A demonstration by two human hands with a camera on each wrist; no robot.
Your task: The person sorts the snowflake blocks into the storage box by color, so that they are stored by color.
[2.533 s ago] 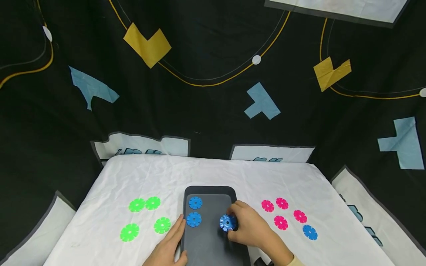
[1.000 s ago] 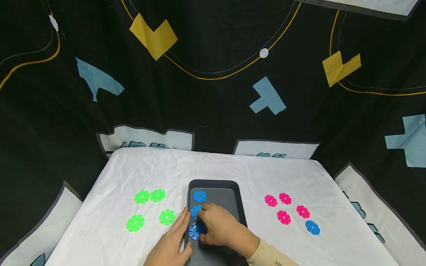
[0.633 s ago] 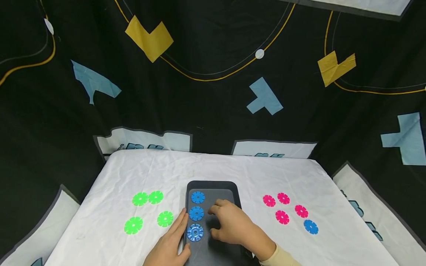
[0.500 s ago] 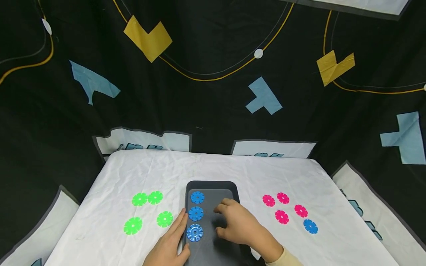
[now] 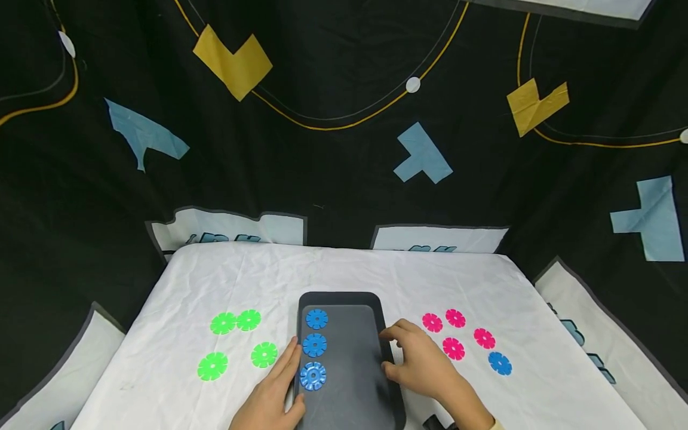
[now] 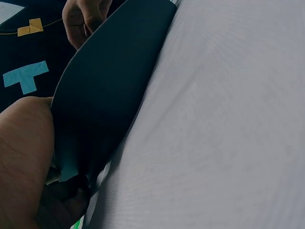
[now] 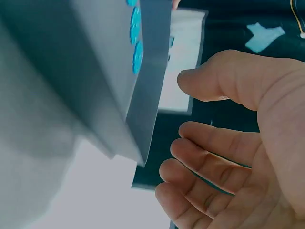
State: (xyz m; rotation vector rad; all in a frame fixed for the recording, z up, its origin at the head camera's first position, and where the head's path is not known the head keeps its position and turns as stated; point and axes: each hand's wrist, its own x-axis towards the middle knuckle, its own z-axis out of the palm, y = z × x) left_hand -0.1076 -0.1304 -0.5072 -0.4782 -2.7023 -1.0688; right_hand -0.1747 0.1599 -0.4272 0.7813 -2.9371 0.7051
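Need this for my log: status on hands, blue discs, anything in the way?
Left hand along left side of tray, right hand empty by its right rim. Three blue discs inside, fourth on cloth. Pink discs nearby, none covering it.

Dark grey tray (image 5: 349, 358), open floor right of three blue notched discs (image 5: 314, 345), left hand (image 5: 271, 389) along left rim barring that side, right hand (image 5: 418, 363) obstructing at right rim, bare white cloth (image 5: 344, 272) beyond far rim, passable.
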